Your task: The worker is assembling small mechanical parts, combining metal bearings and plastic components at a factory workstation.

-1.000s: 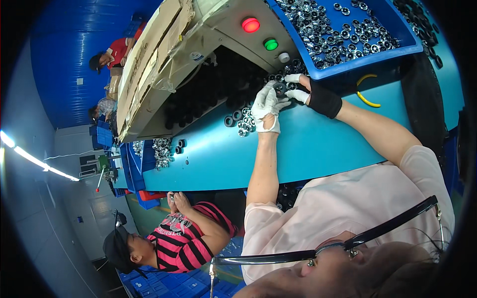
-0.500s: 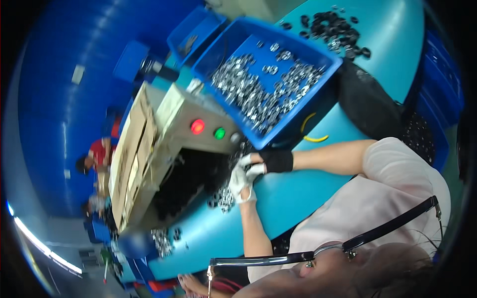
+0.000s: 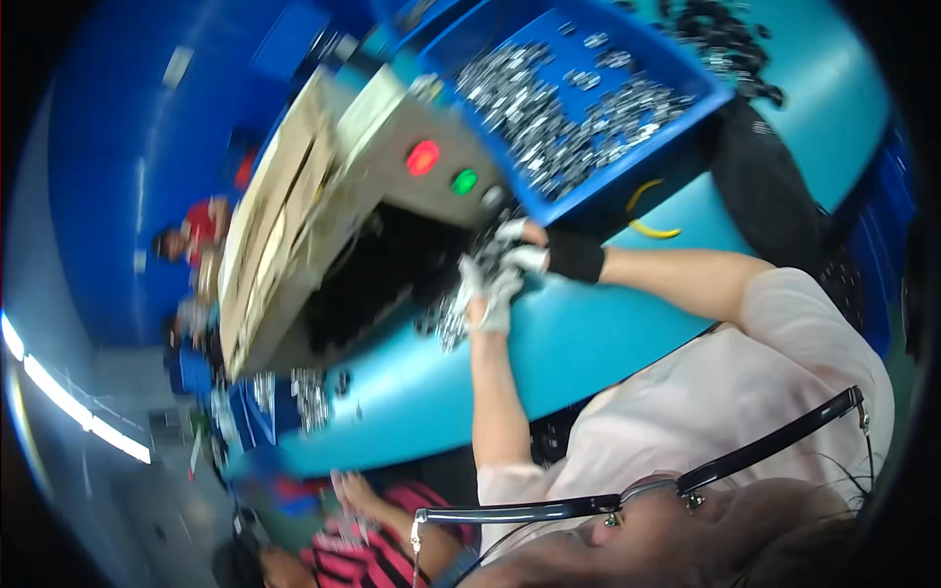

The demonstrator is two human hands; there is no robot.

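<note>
My left hand (image 3: 487,292) wears a white glove and rests on a heap of small dark metal rings (image 3: 446,318) on the turquoise table (image 3: 588,343). My right hand (image 3: 518,245), in a white glove with a black wristband (image 3: 574,257), touches it from the right. Both hands sit at the dark opening of a beige machine (image 3: 392,167). The picture is blurred, so I cannot see whether the fingers hold any rings.
A blue bin (image 3: 588,93) full of shiny metal parts stands behind the machine's red lamp (image 3: 422,157) and green lamp (image 3: 464,181). A yellow curved piece (image 3: 647,227) lies beside it. More rings (image 3: 304,397) lie left. A person in a striped top (image 3: 392,534) sits below.
The view has swung, bringing the blue bin further into the picture. My two hands stay together at the ring heap by the machine opening.
</note>
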